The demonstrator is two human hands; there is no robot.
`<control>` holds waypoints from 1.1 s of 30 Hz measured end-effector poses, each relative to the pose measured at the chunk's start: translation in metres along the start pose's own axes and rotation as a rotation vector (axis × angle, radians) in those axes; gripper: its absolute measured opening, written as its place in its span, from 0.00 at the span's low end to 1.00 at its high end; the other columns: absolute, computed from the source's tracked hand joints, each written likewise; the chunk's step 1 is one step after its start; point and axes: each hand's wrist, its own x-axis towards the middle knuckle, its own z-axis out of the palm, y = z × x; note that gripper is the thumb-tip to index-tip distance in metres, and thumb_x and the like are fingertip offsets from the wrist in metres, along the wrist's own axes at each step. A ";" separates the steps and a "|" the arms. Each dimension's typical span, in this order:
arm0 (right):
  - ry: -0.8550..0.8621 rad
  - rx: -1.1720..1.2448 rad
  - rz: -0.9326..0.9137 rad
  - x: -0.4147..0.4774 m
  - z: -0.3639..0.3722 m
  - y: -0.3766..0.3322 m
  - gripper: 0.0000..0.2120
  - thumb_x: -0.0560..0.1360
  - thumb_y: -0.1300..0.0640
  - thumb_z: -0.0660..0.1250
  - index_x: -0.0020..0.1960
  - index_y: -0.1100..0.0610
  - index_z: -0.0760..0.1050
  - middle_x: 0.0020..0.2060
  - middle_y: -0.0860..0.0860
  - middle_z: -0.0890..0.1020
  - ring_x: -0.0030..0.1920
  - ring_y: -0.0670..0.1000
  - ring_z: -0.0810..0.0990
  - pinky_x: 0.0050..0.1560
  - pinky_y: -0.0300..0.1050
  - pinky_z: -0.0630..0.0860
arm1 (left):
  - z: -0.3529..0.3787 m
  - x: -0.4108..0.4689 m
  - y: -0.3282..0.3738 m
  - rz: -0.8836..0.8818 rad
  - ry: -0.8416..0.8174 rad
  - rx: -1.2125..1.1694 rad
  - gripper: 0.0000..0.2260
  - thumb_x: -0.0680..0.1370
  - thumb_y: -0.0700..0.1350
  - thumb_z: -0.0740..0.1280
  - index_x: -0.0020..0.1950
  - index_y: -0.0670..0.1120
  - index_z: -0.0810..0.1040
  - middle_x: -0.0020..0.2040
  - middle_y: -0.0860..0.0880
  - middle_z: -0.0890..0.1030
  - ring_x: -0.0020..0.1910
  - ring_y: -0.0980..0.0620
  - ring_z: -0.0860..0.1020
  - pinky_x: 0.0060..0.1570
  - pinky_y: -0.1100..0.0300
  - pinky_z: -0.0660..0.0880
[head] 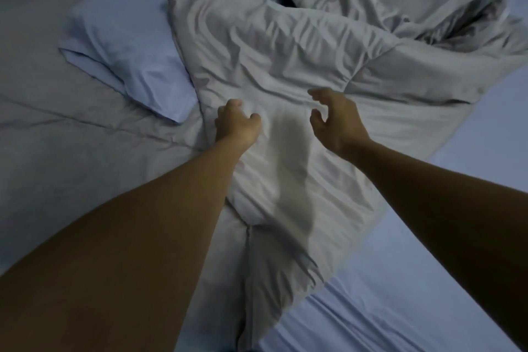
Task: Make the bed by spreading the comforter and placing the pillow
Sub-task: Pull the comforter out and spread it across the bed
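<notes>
A view looking down over a person's two bare forearms reaching out across an unmade bed in dim, bluish light. A pale grey comforter lies crumpled down the middle of the bed, bunched in deep folds toward the far right and narrowing to a folded strip that runs toward the camera between the arms.

The left hand rests on the comforter near its left edge. Its fingers are curled inward and the thumb is tucked close, but from this angle it is not possible to tell whether the grip has fabric pinched in it or is only pressing down. The right hand is to its right, with a patch of wrinkled comforter between the two. Its fingers are bent like a claw with a clear gap between them and the thumb, so the grip is spread, and it sits at or just above the cloth with a ridge of fabric beside the fingertips.

A light blue pillow lies to the left of the comforter, beyond the left hand and apart from it. The comforter's edge overlaps the pillow's right side. Light blue bed sheet shows at the lower right, beneath the right forearm, and grey bedding covers the left side of the bed.
</notes>
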 end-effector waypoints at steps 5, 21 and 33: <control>0.099 -0.174 -0.107 0.096 0.021 0.006 0.32 0.74 0.58 0.65 0.76 0.59 0.61 0.75 0.58 0.64 0.75 0.58 0.63 0.74 0.50 0.61 | -0.001 0.064 0.002 -0.023 0.118 0.055 0.41 0.75 0.53 0.71 0.79 0.46 0.50 0.78 0.42 0.53 0.75 0.40 0.57 0.71 0.48 0.60; -0.206 -0.360 -0.022 0.159 0.055 0.022 0.28 0.66 0.51 0.76 0.63 0.58 0.74 0.64 0.59 0.71 0.61 0.62 0.75 0.61 0.54 0.75 | 0.010 0.108 -0.014 -0.010 0.198 -0.251 0.16 0.71 0.42 0.73 0.58 0.43 0.77 0.51 0.47 0.82 0.51 0.47 0.80 0.44 0.63 0.72; -0.514 -0.385 0.193 0.030 -0.003 0.042 0.28 0.64 0.52 0.78 0.61 0.58 0.77 0.58 0.59 0.81 0.58 0.61 0.78 0.49 0.43 0.70 | 0.023 -0.036 -0.047 0.149 -0.122 -0.131 0.18 0.77 0.39 0.65 0.67 0.44 0.74 0.62 0.44 0.79 0.62 0.44 0.76 0.63 0.53 0.73</control>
